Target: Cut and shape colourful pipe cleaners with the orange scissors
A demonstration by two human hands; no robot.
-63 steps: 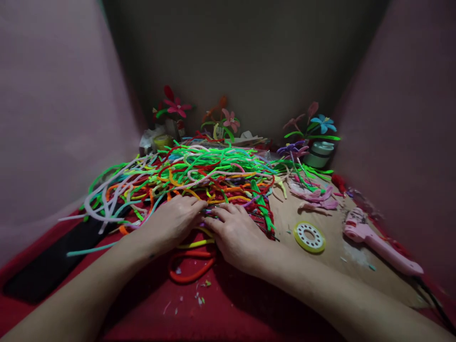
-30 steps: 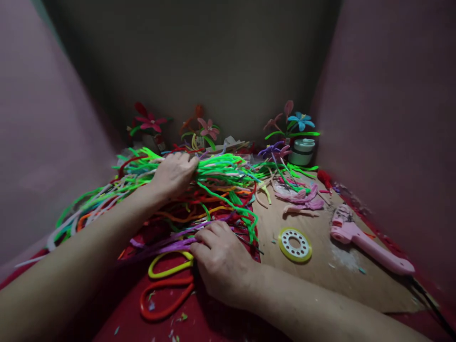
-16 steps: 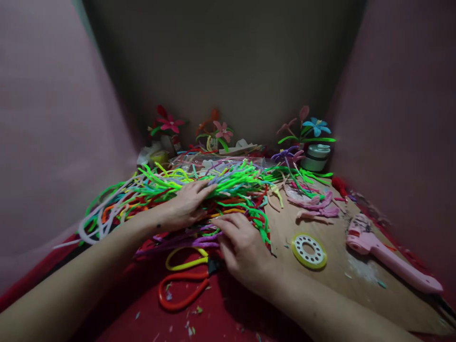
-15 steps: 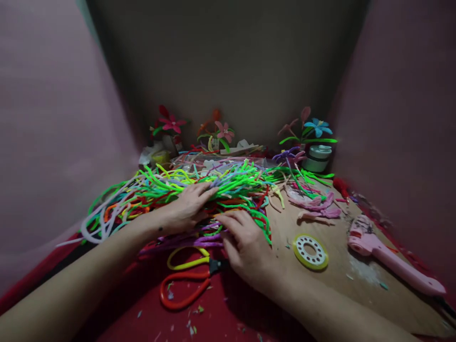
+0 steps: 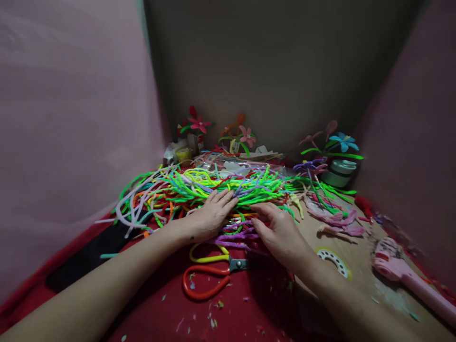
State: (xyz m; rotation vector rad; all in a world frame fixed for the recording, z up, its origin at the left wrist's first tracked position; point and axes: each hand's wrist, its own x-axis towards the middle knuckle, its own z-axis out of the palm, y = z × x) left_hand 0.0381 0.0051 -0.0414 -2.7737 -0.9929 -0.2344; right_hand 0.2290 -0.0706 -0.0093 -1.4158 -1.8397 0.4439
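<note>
A heap of multicoloured pipe cleaners [image 5: 192, 183], mostly bright green on top, lies across the middle of the table. My left hand [image 5: 213, 216] rests flat on its front side with the fingers stretched out. At the heap's right front edge is my right hand [image 5: 281, 232], thumb and forefinger apart; nothing shows between them, and its other fingers are partly hidden. Purple pipe cleaners [image 5: 237, 236] lie between the two hands. Just in front of them are scissors [image 5: 206, 280] with one red and one yellow handle loop, their blades in shadow below my right hand.
Pipe-cleaner flowers [image 5: 344, 141] stand along the back beside a lidded jar [image 5: 338, 173]. To the right, a tape roll [image 5: 333, 262], partly behind my forearm, and a pink glue gun [image 5: 402, 268] lie on a brown board [image 5: 359, 259]. A black flat object [image 5: 85, 256] is at left.
The view has swung left, so everything appears further right. My right hand has drawn slightly right and away from the scissors, showing more of their pivot. My left hand still presses on the heap.
</note>
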